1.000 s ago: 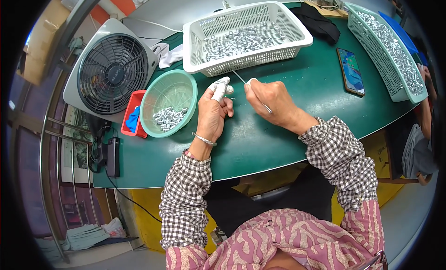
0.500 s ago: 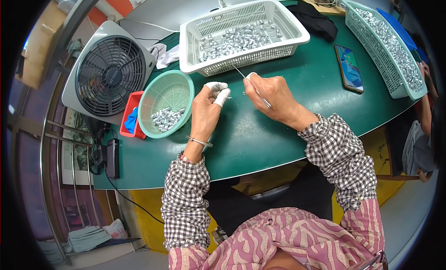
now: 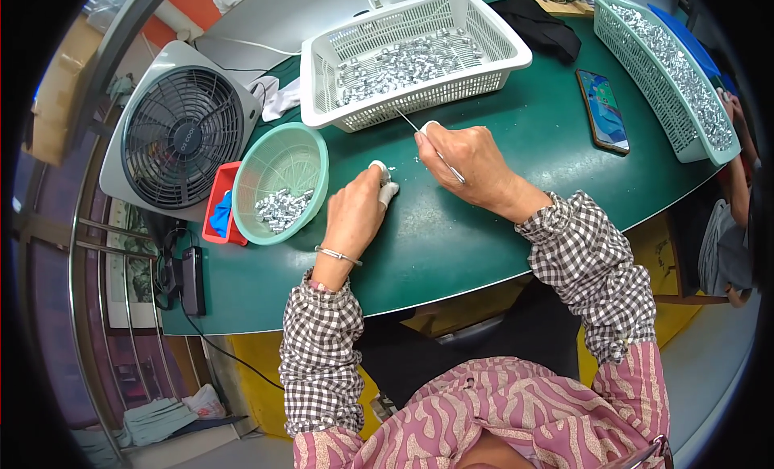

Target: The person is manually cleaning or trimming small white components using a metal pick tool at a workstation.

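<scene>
My right hand point(image 3: 472, 164) grips a slim metal pick point(image 3: 409, 122), its thin end pointing up and left toward the front wall of the white basket point(image 3: 355, 120). White coverings wrap some fingertips on both hands. My left hand point(image 3: 356, 208) is closed just above the green table, thumb and fingers together; whatever they pinch is too small and hidden to make out. Left of that hand, a round green sieve point(image 3: 320, 175) tilts, with small silvery metal parts point(image 3: 282, 209) gathered in its lower side. More such parts point(image 3: 407, 64) lie spread in the white basket.
A phone point(image 3: 603, 110) lies at the right. Beyond it stands a long pale-green basket point(image 3: 645, 82) full of metal parts, near another person's arm point(image 3: 738, 187). A fan point(image 3: 181, 134), a red bin point(image 3: 218, 196) and a black cloth point(image 3: 540, 27) also border the work area.
My left hand has turned over so its back shows more, and its fingertips have shifted slightly left and down. The right hand keeps its grip on the pick. The whole view has shifted slightly.
</scene>
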Available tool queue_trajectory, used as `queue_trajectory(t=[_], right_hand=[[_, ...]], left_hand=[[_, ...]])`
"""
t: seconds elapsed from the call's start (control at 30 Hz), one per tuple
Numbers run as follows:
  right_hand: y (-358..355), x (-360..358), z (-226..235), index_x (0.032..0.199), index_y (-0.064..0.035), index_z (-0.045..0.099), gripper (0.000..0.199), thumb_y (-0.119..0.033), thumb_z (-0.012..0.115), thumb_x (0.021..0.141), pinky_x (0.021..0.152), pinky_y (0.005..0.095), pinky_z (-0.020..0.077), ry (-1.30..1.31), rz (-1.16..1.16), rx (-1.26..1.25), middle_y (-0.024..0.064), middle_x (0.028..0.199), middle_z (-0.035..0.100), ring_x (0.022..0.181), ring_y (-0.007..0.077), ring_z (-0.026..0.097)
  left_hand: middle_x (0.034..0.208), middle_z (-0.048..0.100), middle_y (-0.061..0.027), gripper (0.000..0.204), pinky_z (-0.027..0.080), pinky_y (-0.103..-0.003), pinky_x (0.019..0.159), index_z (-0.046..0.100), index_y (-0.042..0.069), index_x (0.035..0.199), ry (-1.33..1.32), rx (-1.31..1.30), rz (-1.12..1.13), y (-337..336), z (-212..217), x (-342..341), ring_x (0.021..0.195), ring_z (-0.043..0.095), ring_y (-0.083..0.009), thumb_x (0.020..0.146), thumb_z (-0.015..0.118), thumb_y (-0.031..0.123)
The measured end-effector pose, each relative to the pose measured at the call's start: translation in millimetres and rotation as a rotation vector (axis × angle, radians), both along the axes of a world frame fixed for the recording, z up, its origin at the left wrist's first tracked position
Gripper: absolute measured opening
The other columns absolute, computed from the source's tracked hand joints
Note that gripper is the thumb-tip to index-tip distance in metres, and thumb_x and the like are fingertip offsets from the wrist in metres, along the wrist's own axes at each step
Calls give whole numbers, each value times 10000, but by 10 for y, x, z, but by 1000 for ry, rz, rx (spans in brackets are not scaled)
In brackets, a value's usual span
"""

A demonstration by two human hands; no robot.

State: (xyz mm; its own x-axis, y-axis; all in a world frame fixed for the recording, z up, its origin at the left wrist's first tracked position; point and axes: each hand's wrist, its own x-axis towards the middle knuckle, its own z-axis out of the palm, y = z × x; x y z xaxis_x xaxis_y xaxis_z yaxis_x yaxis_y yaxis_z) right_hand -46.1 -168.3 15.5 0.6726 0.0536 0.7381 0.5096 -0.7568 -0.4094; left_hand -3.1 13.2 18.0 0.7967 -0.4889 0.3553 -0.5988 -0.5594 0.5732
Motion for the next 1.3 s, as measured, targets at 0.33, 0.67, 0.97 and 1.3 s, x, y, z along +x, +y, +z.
queue_trajectory(t=[0.33, 0.67, 0.97, 1.3], right_hand=[[16, -13, -5, 659, -21, 431, 210, -68, 527, 840, 396, 373, 350, 39, 45, -11, 140, 494, 438, 430, 326, 454], [53, -112, 156, 724, 5, 548, 226, -114, 461, 895, 399, 277, 349, 400, 424, 381, 49, 464, 479, 392, 124, 457], [49, -119, 141, 723, 3, 567, 255, -125, 445, 908, 397, 253, 347, 487, 460, 362, 22, 472, 485, 407, 82, 455], [54, -71, 53, 741, 12, 561, 195, -102, 499, 886, 390, 269, 344, 366, 373, 175, 63, 483, 468, 414, 97, 473]], left_hand=[[689, 606, -88, 178, 451, -283, 517, 593, 21, 913, 11, 48, -52, 18, -108, 20, 550, 549, -142, 835, 604, 182], [825, 585, -24, 245, 418, -205, 455, 548, 22, 1056, 1114, -954, -192, 93, -32, 128, 571, 498, -76, 893, 521, 203], [798, 562, -7, 265, 408, -220, 460, 547, 39, 1094, 1249, -1025, -222, 103, -77, 165, 594, 498, -81, 901, 498, 214], [766, 545, 0, 233, 411, -224, 459, 554, 48, 1042, 1228, -961, -224, 98, -63, 131, 590, 497, -83, 900, 503, 226]])
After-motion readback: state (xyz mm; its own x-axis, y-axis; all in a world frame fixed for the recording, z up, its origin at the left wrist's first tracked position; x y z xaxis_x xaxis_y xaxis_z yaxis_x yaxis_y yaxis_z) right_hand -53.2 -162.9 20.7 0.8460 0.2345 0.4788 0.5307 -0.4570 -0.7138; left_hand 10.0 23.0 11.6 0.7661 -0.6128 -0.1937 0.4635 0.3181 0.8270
